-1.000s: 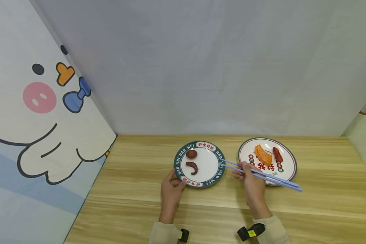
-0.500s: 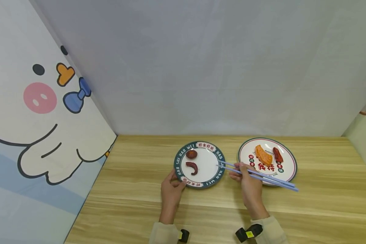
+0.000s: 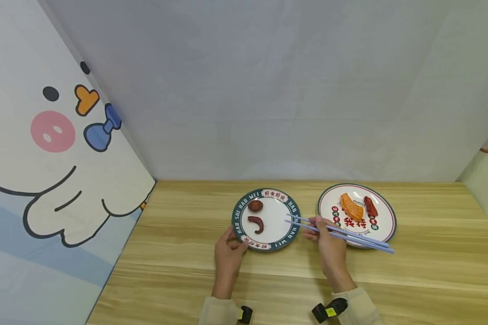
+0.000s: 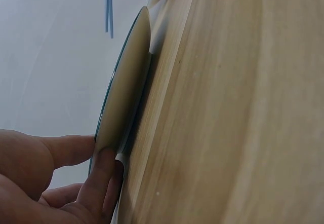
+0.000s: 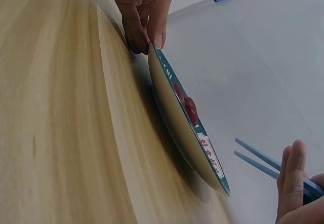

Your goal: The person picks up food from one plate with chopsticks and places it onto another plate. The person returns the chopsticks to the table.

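A dark-green-rimmed plate [image 3: 293, 210] lies mid-table with a round brown food piece [image 3: 255, 205] and a curved dark red piece [image 3: 256, 223] on it. My left hand [image 3: 229, 249] pinches that plate's near-left rim [image 4: 104, 133]; the same grip shows in the right wrist view [image 5: 144, 19]. My right hand [image 3: 326, 238] holds a pair of light blue chopsticks [image 3: 341, 233], their tips over the green plate's right edge. To the right stands a white plate [image 3: 386, 228] with an orange piece [image 3: 351, 206] and a red piece [image 3: 370, 206].
The wooden table [image 3: 431, 253] ends at a grey back wall. A cartoon-printed panel [image 3: 53, 149] closes off the left side, and another panel [image 3: 485, 180] the right. Bare wood lies in front of both plates.
My right hand has slid left with the chopsticks, bringing their tips from beside the green plate to over its right rim. My left hand and both plates have stayed put.
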Motion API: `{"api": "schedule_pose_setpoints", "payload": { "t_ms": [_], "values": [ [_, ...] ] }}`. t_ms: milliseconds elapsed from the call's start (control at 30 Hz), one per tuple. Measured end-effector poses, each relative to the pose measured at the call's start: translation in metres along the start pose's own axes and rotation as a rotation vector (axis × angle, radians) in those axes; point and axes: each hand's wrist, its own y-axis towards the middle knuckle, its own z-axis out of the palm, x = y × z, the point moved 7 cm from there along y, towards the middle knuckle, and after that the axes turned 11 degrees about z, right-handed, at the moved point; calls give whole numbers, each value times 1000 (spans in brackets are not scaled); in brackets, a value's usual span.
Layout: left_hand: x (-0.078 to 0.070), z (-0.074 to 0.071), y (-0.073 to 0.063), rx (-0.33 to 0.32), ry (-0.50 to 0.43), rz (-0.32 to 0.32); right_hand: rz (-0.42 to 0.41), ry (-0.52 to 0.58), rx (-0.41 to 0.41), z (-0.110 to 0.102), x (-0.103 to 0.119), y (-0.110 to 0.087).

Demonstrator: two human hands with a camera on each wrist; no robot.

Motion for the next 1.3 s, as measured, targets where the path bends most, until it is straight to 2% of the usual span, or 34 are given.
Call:
{"api": "schedule_pose_setpoints", "payload": {
  "t_ms": [400,833,1100,1300],
  "values": [
    [-5,-1,-3,0,-13,12,19,-1,15,6,-7,0],
    [2,1,-1,3,14,-6,4,-8,24,14,-14,3],
    [1,1,1,5,36,-1,3,-13,44,21,-20,2],
    [2,1,0,6,38,-7,31,-16,62,26,-25,1]
  ]
}}
